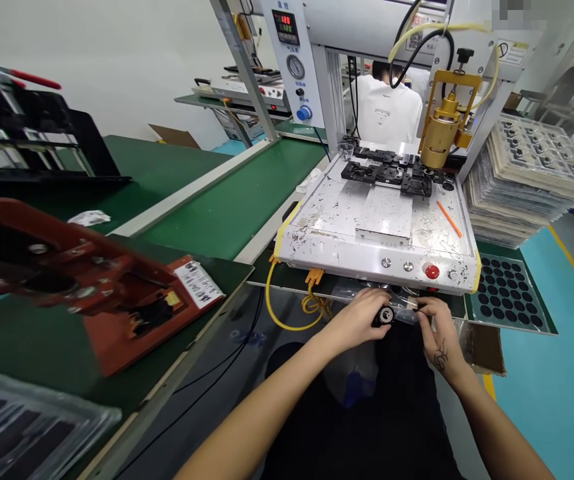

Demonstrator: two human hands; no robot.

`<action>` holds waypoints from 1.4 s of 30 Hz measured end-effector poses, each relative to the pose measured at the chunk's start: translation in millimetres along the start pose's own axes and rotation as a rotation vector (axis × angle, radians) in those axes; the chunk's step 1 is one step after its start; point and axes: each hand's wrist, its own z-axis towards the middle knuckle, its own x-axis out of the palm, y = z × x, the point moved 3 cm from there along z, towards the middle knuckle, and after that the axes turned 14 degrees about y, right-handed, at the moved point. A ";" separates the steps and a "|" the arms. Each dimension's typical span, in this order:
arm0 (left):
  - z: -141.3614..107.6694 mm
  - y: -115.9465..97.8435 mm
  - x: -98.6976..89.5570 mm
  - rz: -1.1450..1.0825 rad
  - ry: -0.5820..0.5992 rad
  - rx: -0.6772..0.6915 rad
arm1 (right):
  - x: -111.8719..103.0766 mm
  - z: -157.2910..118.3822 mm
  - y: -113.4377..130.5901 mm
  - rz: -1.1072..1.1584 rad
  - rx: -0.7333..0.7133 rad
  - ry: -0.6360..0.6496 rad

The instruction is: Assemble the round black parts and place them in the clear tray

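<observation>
While I watch from afar, my left hand [361, 317] is clamped on a small black cylinder [384, 316] with a silvery round face, right of centre in the lower half of the frame. Just beside it, the fingers of my right hand [437, 330] curl inward at a piece of clear plastic [404, 310]; whether they pinch anything, I cannot tell. I see both hands just below the front edge of a white machine [327, 227], which carries a red button [432, 271]. An orange stick [449, 219] lies on its scuffed top, near dark metal plates [389, 173] and a gold canister [438, 141] at upper right.

A yellow cable [268, 300] loops down at centre. To the machine's right rise stacked trays [517, 193], above a sheet of black discs [509, 293]. At left, a red clamp [111, 337] stands on a green table [31, 340], a white label [199, 283] on its base. Behind the machine, a person in a white shirt [387, 110] faces away from me.
</observation>
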 end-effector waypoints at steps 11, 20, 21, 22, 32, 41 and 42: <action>-17.9 -0.8 12.5 0.011 -0.037 0.015 | 9.8 15.1 11.6 -0.209 -0.146 0.269; -24.8 -2.0 15.1 0.002 -0.041 0.000 | 10.2 15.0 7.8 -0.174 -0.083 0.219; -22.5 -1.1 14.9 0.003 -0.041 -0.008 | 5.7 12.8 7.9 -0.144 -0.066 0.186; -19.0 0.2 14.5 0.004 -0.041 -0.016 | 1.1 10.6 8.2 -0.108 -0.044 0.151; 10.3 4.9 12.9 0.048 -0.108 -0.060 | -23.9 0.3 6.3 0.301 0.347 0.062; 0.3 -1.5 10.2 0.008 -0.205 -0.043 | -27.5 7.8 18.0 0.661 0.419 0.091; -1.5 -4.1 8.4 -0.029 -0.227 -0.055 | -27.0 8.0 19.0 0.677 0.425 0.091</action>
